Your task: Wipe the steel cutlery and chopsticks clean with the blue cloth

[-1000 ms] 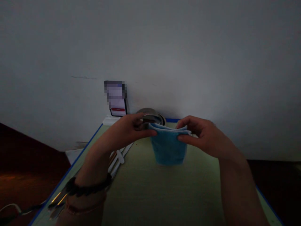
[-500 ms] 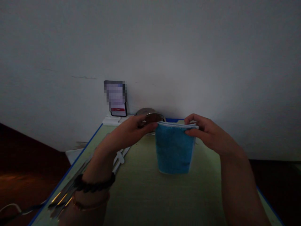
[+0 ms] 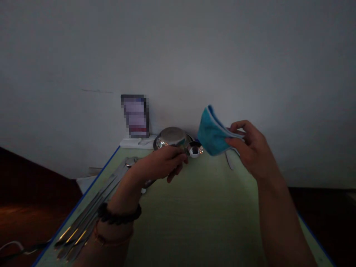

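Note:
Pinched at its right corner by my right hand [image 3: 246,144], a folded blue cloth [image 3: 213,135] with pale edging is held in the air above the table's far part. Its free end sticks out to the left and tilts upward, with the folded layers fanning slightly apart. My left hand [image 3: 169,163] is away from the cloth, holding nothing, with its fingers loosely bent and partly apart. Just behind it sits an upturned shiny metal bowl [image 3: 172,137], and a smaller shiny metal piece [image 3: 195,150] lies by the bowl's right side.
Several long metal utensils [image 3: 83,218] lie along the left side of the pale green table [image 3: 194,218], which has a blue edge. At the back left, a phone [image 3: 135,116] stands on a white base [image 3: 133,143] against the wall. Another utensil [image 3: 229,160] lies below my right hand.
My left hand has let go of the cloth and moved slightly down. The cloth, hanging flat between both hands before, is now swung up and tilted in my right hand alone.

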`<state>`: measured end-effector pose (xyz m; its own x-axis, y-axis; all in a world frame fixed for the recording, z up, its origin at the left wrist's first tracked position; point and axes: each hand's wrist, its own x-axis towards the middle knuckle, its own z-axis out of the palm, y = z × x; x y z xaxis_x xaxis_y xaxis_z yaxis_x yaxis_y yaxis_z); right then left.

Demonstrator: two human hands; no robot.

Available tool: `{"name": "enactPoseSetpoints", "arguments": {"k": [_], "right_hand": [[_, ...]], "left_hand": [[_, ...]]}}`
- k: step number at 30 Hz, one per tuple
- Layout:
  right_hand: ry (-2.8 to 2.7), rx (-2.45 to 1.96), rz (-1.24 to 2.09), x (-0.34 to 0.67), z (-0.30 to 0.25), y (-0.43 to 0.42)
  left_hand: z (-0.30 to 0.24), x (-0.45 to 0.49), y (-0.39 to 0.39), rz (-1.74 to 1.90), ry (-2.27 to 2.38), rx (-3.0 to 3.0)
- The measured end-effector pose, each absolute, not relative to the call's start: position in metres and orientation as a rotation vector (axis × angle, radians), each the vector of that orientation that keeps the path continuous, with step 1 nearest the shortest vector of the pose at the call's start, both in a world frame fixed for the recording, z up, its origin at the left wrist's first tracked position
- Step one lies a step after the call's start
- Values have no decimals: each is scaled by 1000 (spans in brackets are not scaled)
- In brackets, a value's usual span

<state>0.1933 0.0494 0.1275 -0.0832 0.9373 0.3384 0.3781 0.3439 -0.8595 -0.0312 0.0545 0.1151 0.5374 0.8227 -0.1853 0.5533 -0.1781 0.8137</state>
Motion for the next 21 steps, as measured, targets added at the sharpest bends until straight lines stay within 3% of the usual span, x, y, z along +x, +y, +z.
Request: {"name": "enactPoseSetpoints", "arguments": {"k": [7, 14, 21], "right_hand": [[-2335, -984, 829, 186, 135, 41], [-1960, -1218, 808, 180, 123, 50], [-1966, -1310, 784, 173, 112, 61]], "left_hand": [[118, -31, 56, 357, 1091, 1938], [119, -28, 56, 417, 1028, 2122], [121, -21, 53, 361, 1059, 2115]]}}
